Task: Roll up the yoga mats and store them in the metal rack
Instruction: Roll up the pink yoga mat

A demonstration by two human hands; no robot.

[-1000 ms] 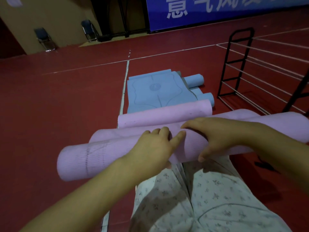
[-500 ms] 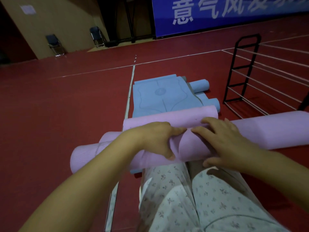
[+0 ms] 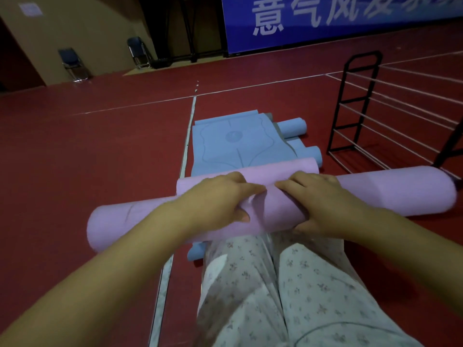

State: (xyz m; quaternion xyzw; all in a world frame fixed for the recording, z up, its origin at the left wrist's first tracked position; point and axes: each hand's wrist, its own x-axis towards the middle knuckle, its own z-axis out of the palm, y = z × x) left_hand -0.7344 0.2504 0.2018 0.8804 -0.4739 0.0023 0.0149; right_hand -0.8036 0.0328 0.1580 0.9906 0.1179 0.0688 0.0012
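Across my knees, in the head view, lies the rolled purple mat, its long body running from low on my left to high on my right, with its right end nearest the metal rack. A second purple roll sits just behind it, on the side away from me, and beyond that the flat blue mat is spread on the red floor, with two blue rolls between it and the rack.

Since a second ago both hands have drawn closer together at the middle of the roll and turned it a little: a loose flap of mat now stands up between my fingers where before the surface lay smooth. I judge I am tucking the last edge tight, so the rolling is nearly done and the carry to the rack comes after.

My left hand has a narrow grip: fingers curled over the top of the roll, thumb pressed on the near face, pinching the flap. My right hand lies over the roll with fingers curved down the far side and thumb below, clasping it. The fingertips of the two hands almost meet. The rack's rails, as far as I can see them, hold no mat.
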